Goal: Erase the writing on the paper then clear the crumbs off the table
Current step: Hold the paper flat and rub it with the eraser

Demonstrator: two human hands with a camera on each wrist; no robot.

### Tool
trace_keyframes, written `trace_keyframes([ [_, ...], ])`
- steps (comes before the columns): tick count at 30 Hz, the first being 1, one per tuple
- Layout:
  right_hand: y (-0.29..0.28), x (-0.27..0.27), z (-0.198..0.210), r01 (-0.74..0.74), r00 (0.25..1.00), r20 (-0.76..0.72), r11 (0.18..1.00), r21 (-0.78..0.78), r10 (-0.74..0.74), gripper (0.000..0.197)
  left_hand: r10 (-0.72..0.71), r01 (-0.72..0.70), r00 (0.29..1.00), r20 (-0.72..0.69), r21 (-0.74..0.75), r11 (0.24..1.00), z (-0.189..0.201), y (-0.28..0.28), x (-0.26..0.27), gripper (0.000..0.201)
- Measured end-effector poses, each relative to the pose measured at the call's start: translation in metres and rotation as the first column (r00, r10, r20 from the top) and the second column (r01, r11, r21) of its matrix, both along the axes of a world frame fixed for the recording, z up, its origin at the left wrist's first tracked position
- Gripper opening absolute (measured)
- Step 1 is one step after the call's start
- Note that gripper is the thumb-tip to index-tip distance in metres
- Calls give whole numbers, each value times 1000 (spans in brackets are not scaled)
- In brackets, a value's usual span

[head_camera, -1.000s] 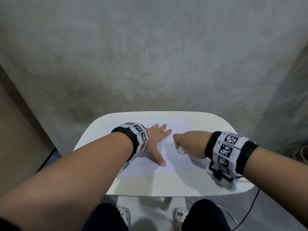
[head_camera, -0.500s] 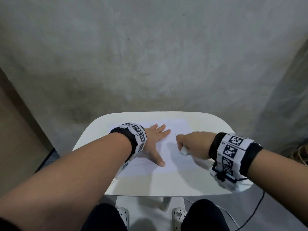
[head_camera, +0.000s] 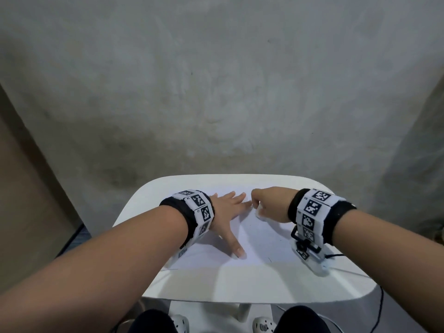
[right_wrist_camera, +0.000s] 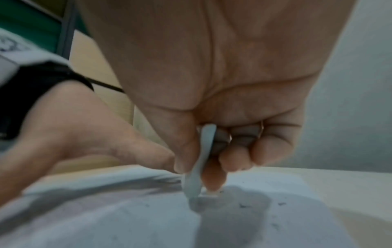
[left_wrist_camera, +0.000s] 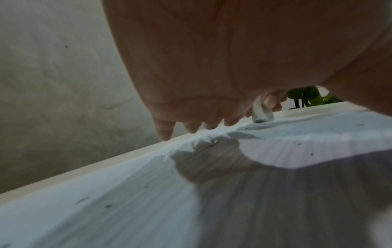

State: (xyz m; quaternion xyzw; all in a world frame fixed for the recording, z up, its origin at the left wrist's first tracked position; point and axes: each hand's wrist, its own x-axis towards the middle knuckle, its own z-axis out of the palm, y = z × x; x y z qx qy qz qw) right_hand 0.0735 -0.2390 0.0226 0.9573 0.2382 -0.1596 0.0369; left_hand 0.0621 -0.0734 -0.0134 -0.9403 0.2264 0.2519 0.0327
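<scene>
The paper [head_camera: 240, 239] lies flat on the white tabletop [head_camera: 252, 282], nearer its far edge than its near edge. The left hand [head_camera: 228, 212] rests on the paper's left part with fingers straight and spread and thumb splayed toward the near edge; the grip is wide and holds nothing. Judged purpose: a hold-down, so the sheet does not slide or buckle under rubbing.

The right hand [head_camera: 266, 204] is over the paper's far right part, just beside the left fingertips. Its grip is narrow, thumb and forefinger pinching a white eraser [right_wrist_camera: 198, 171], the remaining fingers curled. The eraser stands steeply with its lower, darkened end touching the paper. This appears chosen to load pressure onto a small contact area.

Dark crumbs [right_wrist_camera: 241, 205] are scattered on the paper around the eraser tip and toward the left wrist. Any remaining writing is too blurred to confirm. Assessment: erasing is in hand; clearing crumbs not yet begun.
</scene>
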Motion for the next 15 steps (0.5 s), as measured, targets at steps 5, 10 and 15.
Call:
trace_keyframes([
  [5, 13, -19, 1, -50, 998, 37, 996, -73, 53, 19, 24, -23, 1000, -9, 21, 1000, -9, 8, -8, 132],
  [10, 19, -43, 0, -141, 986, -98, 988, -58, 135, 19, 25, -24, 1000, -13, 37, 999, -6, 6, -9, 132],
  [15, 23, -38, -1, -135, 990, 27, 976, -170, 142, 12, 39, -39, 999, -10, 42, 998, -8, 6, -8, 133],
])
